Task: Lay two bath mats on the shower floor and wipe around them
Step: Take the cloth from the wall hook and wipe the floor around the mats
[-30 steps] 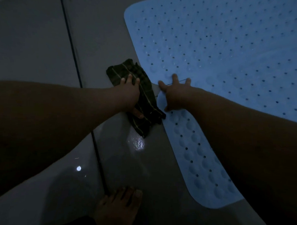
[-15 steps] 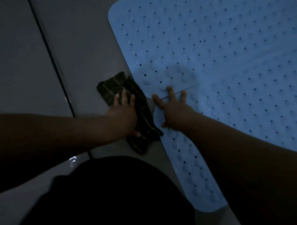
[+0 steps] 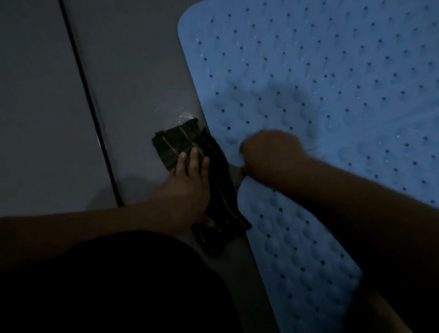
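Right hand (image 3: 270, 155), splayed flat a moment ago, now curled, gripping upper bath mat (image 3: 322, 73) edge; left hand (image 3: 186, 190) flat on cloth (image 3: 184, 142) alongside. Likely lifting to wipe beneath.

Two light blue bath mats lie flat on the grey shower floor (image 3: 138, 69); both are rubbery, dotted with small holes and rows of rounded bumps; the upper mat (image 3: 322, 68) fills the top right, its rounded corner pointing to the upper left; the lower mat (image 3: 300, 261) runs down toward the bottom edge, narrower in view, its upper end meeting the first mat's edge, though whether they overlap or only touch is unclear; a dark green cloth (image 3: 206, 177) with thin pale stripes lies crumpled on the floor just left of the mats, touching their edge; a wet sheen shows on the tile just above it.
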